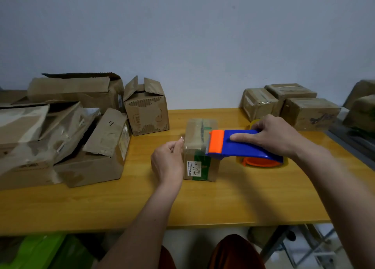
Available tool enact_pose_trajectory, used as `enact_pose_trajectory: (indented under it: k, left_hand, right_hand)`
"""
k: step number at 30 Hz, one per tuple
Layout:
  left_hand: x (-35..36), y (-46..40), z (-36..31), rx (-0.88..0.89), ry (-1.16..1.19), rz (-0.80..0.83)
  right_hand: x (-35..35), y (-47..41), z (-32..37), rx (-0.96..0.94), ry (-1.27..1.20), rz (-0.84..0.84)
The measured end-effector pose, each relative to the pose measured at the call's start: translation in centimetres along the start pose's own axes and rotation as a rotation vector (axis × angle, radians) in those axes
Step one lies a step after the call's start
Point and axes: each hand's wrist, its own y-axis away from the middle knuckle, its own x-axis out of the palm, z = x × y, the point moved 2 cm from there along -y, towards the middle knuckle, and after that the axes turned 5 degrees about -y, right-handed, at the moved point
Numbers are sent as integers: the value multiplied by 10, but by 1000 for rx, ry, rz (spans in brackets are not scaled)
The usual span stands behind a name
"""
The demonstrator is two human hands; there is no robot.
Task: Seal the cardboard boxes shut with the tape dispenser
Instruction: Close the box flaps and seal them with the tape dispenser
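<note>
- Head view: a small cardboard box [199,147] stands near the middle of the yellow counter [203,203].
- The right hand [272,134] grips the blue and orange tape dispenser [241,145], fingers curled round it, forefinger straight along its top; its orange end lies over the box's top right edge.
- The left hand [168,161] is just left of the box, fingers pinched together at its upper left edge; what they pinch is unclear.
- Opened boxes [67,130] are piled at the left; closed boxes [290,104] sit at the far right.
</note>
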Motion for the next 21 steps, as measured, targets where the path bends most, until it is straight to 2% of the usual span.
enact_pose_trajectory:
  k: [5, 9, 13, 16, 18, 21]
  left_hand:
    - [4, -5, -1, 16, -100, 8]
    - [9, -2, 7, -70, -123, 15]
    - [16, -3, 20, -180, 7, 55]
    - [21, -2, 26, -166, 36, 77]
    - [21, -9, 30, -129, -107, 149]
    - [18, -20, 34, -160, -514, 379]
  right_hand:
    - [-4, -14, 4, -47, 129, -11]
    - [6, -25, 1, -27, 168, 27]
    - [16, -31, -4, 25, 108, 86]
    - [16, -34, -5, 34, 74, 123]
    - [16, -35, -5, 27, 76, 133]
    - [17, -36, -5, 19, 68, 136]
